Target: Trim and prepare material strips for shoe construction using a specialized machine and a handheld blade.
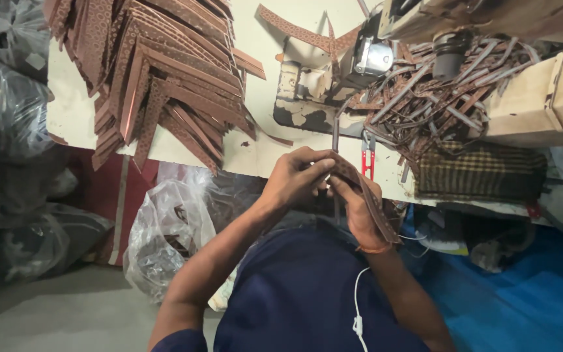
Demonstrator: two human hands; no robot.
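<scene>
Both pinched on one brown patterned strip: left hand at its upper end, right hand beneath. Long axis slanting down-right, off the bench edge. Beyond: red snips, stacked strips.

A single head-worn camera looks steeply down over the person's chest, close to both hands at the near edge of a cream worktable. Its wide view takes in the sewing machine beyond and the floor at left.
</scene>
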